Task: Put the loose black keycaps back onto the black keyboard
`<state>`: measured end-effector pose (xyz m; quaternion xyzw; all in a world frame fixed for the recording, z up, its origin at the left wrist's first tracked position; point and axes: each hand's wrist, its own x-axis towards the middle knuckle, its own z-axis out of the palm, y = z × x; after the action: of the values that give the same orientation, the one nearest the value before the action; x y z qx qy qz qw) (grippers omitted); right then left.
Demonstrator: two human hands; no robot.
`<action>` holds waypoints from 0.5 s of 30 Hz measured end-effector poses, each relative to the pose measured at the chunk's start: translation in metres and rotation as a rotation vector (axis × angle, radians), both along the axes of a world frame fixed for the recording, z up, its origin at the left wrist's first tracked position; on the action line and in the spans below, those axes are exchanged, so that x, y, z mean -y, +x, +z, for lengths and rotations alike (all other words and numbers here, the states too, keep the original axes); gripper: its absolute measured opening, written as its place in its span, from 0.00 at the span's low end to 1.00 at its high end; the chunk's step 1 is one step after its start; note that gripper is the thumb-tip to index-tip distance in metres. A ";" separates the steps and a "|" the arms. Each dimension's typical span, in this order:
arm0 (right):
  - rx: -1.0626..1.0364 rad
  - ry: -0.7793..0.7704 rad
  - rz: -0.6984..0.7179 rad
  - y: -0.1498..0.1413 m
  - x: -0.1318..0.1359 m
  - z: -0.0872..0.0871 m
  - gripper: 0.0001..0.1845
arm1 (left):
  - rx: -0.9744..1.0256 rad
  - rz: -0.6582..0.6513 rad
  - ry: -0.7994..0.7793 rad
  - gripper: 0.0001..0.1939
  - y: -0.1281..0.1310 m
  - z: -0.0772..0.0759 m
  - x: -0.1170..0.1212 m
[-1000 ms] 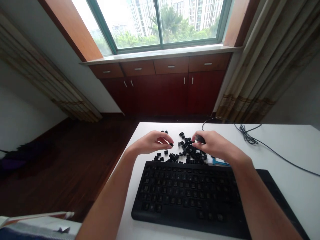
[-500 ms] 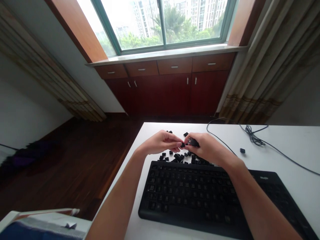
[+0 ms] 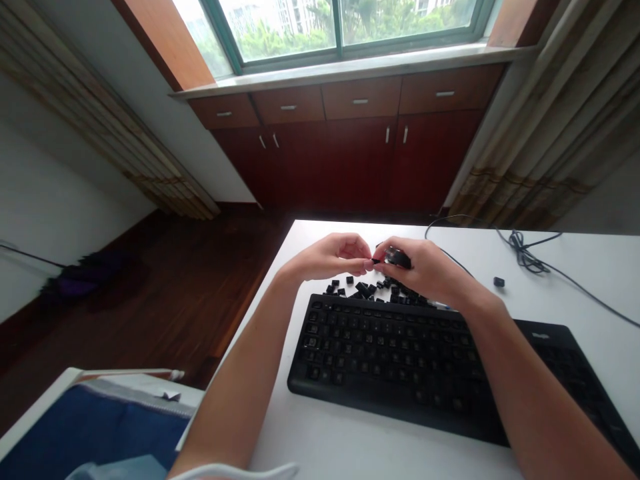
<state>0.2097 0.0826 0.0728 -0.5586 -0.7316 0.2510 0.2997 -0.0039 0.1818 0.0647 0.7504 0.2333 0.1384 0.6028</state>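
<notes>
While the left hand [image 3: 333, 257] and the right hand [image 3: 427, 267] meet above the white desk [image 3: 280, 427], the right hand is closed around a dark keycap [image 3: 397, 257], and the left fingertips [image 3: 369, 265] pinch a small black piece [image 3: 375, 261] (it is too small to name exactly). Just below them lie loose keycaps [image 3: 375, 290], beside the black keyboard [image 3: 390, 360]. If the grip is too light, a smooth keycap could slip and drop into this pile, or it could bounce away over the desk.
</notes>
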 end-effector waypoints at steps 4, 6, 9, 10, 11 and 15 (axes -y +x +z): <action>-0.012 0.023 -0.024 0.000 -0.001 -0.002 0.08 | 0.013 -0.004 0.029 0.17 0.001 0.000 0.000; -0.012 0.019 -0.010 0.001 -0.002 -0.003 0.08 | 0.013 -0.002 0.054 0.17 0.001 0.000 0.000; 0.003 0.000 0.013 0.002 -0.002 -0.004 0.09 | -0.004 -0.002 0.080 0.18 0.001 0.001 0.000; 0.014 -0.001 0.014 0.002 -0.002 -0.005 0.10 | -0.009 -0.006 0.085 0.18 0.001 0.001 0.000; 0.025 0.003 0.012 0.002 -0.002 -0.005 0.10 | -0.010 -0.013 0.090 0.18 0.001 0.001 0.000; 0.042 0.023 0.004 0.002 -0.003 -0.006 0.09 | -0.006 -0.032 0.125 0.16 0.002 0.003 0.000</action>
<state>0.2116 0.0854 0.0673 -0.5589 -0.7416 0.2312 0.2902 -0.0019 0.1814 0.0676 0.7907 0.2139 0.1409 0.5561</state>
